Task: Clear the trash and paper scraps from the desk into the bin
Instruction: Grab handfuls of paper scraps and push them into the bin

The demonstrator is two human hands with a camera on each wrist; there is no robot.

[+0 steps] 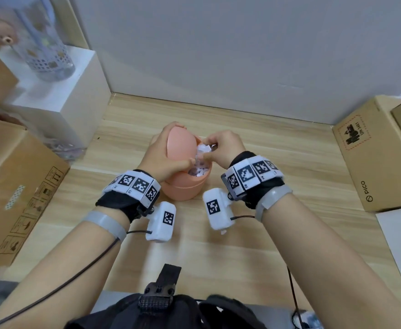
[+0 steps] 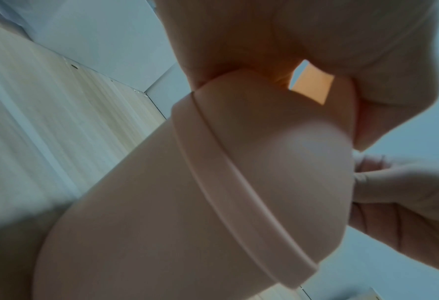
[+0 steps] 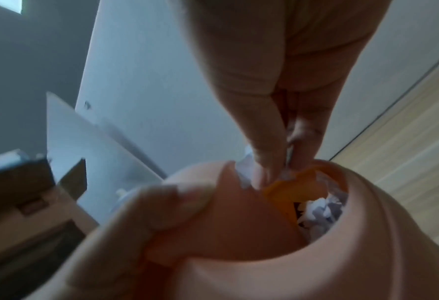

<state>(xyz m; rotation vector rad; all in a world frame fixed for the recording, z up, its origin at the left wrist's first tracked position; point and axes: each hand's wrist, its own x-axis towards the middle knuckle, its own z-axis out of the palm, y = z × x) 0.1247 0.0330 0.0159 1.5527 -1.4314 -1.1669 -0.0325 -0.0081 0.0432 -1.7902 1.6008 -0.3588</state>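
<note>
My left hand (image 1: 163, 153) grips the pink bin's (image 1: 187, 188) swing lid (image 1: 180, 146), tilted open, thumb at the opening's near edge, fingers curled over the dome; my right hand (image 1: 223, 148) pinches a wad of white paper scraps (image 1: 203, 149) at the mouth, fingertips just inside the opening. Bin sits mid tabletop (image 1: 254, 233), w/ more scraps (image 3: 323, 209) already piled inside, close to the rim. Scraps look feather-light, soft & crumply: a fingertip pinch is enough, but loose bits could flutter out or snag on the lid edge, so I'd judge they need pushing well past the rim before letting go. Lid is thin, smooth plastic on a pivot, prob. springy & a bit slippery; best held at its edge, as now. Bin itself seems light enough to tip or slide if pressed sideways, so the left hand doubles as a brace. Cardboard boxes (image 1: 16, 193) flank the tabletop left & right (image 1: 370, 157); a white block (image 1: 59, 91) stands back left. No other scraps show on the tabletop in the head view.
</note>
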